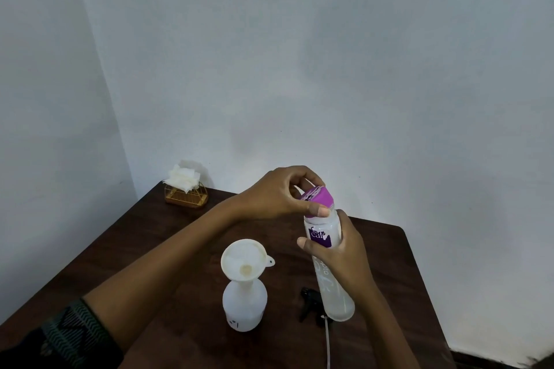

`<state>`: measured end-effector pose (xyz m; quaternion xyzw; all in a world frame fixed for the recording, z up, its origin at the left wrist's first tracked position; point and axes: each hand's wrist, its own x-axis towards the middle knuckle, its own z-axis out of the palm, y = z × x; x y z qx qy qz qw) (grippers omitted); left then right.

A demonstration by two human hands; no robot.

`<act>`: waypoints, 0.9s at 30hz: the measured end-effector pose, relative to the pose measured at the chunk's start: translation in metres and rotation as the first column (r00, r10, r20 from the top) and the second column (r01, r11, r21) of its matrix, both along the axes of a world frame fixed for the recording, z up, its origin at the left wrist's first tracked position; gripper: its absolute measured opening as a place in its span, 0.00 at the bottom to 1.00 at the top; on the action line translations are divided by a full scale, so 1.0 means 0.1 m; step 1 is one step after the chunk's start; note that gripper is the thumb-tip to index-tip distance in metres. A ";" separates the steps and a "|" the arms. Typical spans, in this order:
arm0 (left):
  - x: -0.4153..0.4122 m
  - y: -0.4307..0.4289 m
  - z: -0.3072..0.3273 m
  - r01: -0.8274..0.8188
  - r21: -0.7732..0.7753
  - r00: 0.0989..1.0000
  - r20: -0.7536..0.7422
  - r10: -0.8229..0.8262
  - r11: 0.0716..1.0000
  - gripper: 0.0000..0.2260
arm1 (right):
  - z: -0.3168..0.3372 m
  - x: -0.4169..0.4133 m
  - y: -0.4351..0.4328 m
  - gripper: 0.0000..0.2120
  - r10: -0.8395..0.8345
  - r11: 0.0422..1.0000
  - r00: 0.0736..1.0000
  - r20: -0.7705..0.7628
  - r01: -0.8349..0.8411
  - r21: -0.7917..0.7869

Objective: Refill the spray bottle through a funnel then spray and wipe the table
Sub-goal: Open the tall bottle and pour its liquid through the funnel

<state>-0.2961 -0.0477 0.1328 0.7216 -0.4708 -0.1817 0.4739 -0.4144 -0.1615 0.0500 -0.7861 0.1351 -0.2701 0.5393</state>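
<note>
1. Left hand. Your left hand (pixel 278 193) is closed over the purple plastic screw cap (pixel 318 199). The thumb lies against the cap's near side and the fingers curl over its top.

2. Right hand. Your right hand (pixel 341 252) is wrapped round the upper body of the tall clear plastic bottle with the purple label (pixel 332 293), just below the cap. The bottle leans, top tilted to the left. Whether its base touches the surface cannot be told.

3. Hand relation. The two hands are close together on the same bottle, one above the other.

4. Spray bottle. The white translucent plastic spray bottle (pixel 244 305) stands upright on the dark brown wooden table (pixel 150 249), to the left of the clear bottle and near it. Its neck is open and carries the white plastic funnel with a small side tab (pixel 242 259), seated upright in the opening.

5. Trigger head. The black plastic trigger sprayer head (pixel 310 299) lies on the table, partly hidden behind the clear bottle. Its thin pale dip tube (pixel 328 341) runs toward you.

6. Other items. A gold wire napkin holder (pixel 186 196) holding white paper napkins (pixel 183 178) stands at the far left corner, well apart from the bottles.
</note>
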 end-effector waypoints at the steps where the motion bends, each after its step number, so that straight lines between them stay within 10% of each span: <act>1: 0.00 0.03 -0.01 -0.015 -0.019 0.999 -0.041 0.014 1.000 0.20 | 0.00 0.01 0.01 0.22 0.002 1.000 1.000 -0.004 -0.002 -0.004; 11: 0.37 0.51 -0.34 -0.142 -0.239 0.800 -0.599 -0.031 0.960 0.25 | 0.08 0.05 0.07 0.19 -0.003 1.000 1.000 -0.004 0.004 0.024; 27: 0.74 1.46 -2.30 -0.455 0.045 0.837 -0.320 0.444 0.890 0.30 | -0.15 -0.19 0.61 0.23 -0.202 0.978 0.958 -0.201 0.207 0.003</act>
